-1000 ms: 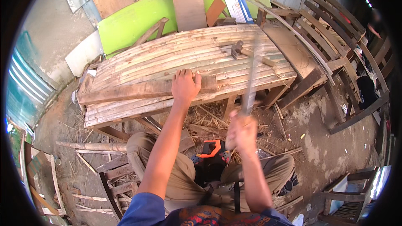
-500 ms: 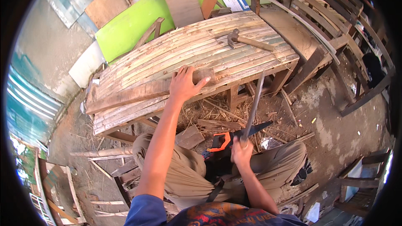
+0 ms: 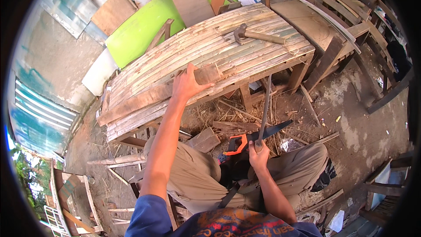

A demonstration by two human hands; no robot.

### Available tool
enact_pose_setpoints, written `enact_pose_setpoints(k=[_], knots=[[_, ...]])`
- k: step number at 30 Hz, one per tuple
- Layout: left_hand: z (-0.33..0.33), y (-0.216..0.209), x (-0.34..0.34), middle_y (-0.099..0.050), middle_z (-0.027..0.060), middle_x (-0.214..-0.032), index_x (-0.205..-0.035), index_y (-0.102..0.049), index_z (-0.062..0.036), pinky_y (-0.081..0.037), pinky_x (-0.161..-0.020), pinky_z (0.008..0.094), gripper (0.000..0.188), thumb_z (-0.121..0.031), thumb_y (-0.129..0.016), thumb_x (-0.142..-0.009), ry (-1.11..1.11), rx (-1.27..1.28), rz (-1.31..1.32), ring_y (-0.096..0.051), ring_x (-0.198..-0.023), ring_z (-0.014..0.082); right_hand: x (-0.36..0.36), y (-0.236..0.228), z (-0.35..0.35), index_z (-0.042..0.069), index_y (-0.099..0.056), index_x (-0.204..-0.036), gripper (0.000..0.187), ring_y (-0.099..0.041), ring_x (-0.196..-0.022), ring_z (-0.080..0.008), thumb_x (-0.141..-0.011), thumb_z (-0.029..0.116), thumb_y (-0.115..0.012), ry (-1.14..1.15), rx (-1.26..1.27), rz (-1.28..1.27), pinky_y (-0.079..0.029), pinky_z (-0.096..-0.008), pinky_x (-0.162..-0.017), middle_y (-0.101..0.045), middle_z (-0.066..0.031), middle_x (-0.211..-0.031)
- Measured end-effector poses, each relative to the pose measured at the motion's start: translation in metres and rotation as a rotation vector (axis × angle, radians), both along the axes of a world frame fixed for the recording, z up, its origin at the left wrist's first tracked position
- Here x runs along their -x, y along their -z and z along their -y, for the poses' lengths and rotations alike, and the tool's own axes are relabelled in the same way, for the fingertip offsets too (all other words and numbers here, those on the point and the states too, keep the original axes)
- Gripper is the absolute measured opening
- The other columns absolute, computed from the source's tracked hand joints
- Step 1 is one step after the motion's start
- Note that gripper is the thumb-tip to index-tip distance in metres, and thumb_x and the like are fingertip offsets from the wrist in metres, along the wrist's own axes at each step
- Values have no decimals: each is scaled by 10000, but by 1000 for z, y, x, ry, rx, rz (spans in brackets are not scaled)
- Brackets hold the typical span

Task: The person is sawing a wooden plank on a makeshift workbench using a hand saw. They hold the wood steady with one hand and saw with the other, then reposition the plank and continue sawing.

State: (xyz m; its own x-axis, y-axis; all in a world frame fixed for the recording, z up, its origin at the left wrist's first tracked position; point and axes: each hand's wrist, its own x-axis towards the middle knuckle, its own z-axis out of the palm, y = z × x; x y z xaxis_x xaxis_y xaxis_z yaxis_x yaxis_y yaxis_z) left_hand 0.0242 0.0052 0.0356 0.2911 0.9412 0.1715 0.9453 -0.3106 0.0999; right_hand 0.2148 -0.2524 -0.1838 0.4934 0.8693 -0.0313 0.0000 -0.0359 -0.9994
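Plank [image 3: 160,91] on slatted bench [image 3: 245,57], my left hand [image 3: 186,85] pressed on it; thin rod [image 3: 264,105] upright in my right hand [image 3: 258,156].

Plank lies lengthwise along the near edge of the bench top, its right end just past my left hand. Left palm is flat on the plank, fingers spread over its far edge, thumb toward the right end; not closed round it. Right fingers are curled tight round the lower end of the rod, low in front of my lap; the rod rises almost vertical to the bench's near edge. Handsaw [image 3: 252,138] with orange handle lies on the ground just behind my right hand. Hammer [image 3: 254,35] rests on the bench's far right part, well apart from both hands.
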Motion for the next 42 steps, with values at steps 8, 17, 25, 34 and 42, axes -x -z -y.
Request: enact_pose_setpoints(k=[8, 17, 25, 34, 42], knots=[[8, 37, 8, -667, 166, -1212, -1297, -530, -62, -475, -981, 544, 1038, -855, -666, -643, 103, -462, -35, -690, -1016, 354, 12, -14, -4, -6, -601, -854, 219, -550, -635, -90, -919, 175, -706, -14, 60, -132, -469, -324, -604, -618, -58, -661], [20, 31, 5, -707, 113, -850, -1084, -644, -92, -548, -754, 458, 674, -729, -542, -889, 133, -372, -57, -703, -841, 339, 29, -38, -3, -15, -629, -902, 234, -654, -664, -153, -923, 206, -706, -99, 163, -139, -516, -335, -653, -675, -103, -703], [23, 41, -7, -734, 152, -928, -966, -721, -34, -531, -788, 430, 404, -328, -453, -1038, 21, -561, 164, -699, -866, 334, 29, -163, -46, -19, -602, -851, 254, -574, -616, -98, -930, 199, -705, -175, -137, -6, -470, -321, -575, -638, -75, -650], [17, 49, -9, -747, 135, -949, -950, -740, -58, -542, -793, 414, 337, -306, -515, -987, 24, -597, 203, -711, -857, 311, 43, -173, -76, 2, -595, -828, 141, -449, -543, -43, -945, 43, -661, -51, -429, -46, -362, -249, -497, -513, 31, -599], [15, 52, -3, -742, 124, -920, -917, -745, -55, -538, -779, 410, 327, -269, -506, -984, 3, -604, 218, -704, -848, 307, 32, -185, -57, -26, -617, -868, 245, -575, -603, -128, -934, 195, -701, -268, -2, -42, -465, -314, -576, -635, -80, -690]])
